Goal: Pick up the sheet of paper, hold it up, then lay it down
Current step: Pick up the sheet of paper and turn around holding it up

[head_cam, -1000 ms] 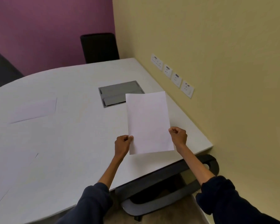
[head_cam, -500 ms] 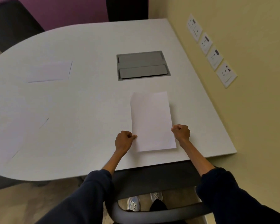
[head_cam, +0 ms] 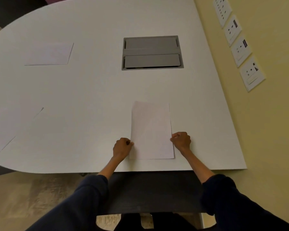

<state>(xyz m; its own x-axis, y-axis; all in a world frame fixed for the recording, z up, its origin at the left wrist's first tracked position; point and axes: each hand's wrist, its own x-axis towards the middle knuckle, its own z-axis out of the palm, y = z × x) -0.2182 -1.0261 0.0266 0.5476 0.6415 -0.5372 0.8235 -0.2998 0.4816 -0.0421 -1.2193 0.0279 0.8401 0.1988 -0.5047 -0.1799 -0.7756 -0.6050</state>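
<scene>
White and broad, the rounded table (head_cam: 93, 90) fills most of your view, its right edge running along a pale yellow wall (head_cam: 274, 130) that carries a row of four white socket plates (head_cam: 240, 50). Set into the tabletop ahead of you is a grey cable hatch (head_cam: 152, 52) with two closed flaps.

Your sheet of paper (head_cam: 151, 130) lies near the table's front edge, directly between your hands and well short of the hatch. It is plain white, portrait-wise to you, with no print that can be made out. It looks flat on the surface along its far end and right side; a soft shadow under the near left corner suggests that corner sits slightly raised, though this is hard to judge.

Your left hand (head_cam: 122, 147) is curled into a loose fist, thumb and fingers pinching the sheet's left edge low down. Your right hand (head_cam: 181, 140) is likewise curled and pinches the right edge, a little farther from you than the left. Dark blue sleeves (head_cam: 223, 205) are pushed back from both forearms.

Three other white sheets lie on the table to your left: one far sheet (head_cam: 49, 54) beside the hatch, and two near sheets (head_cam: 12, 129) overlapping toward the left edge.
</scene>
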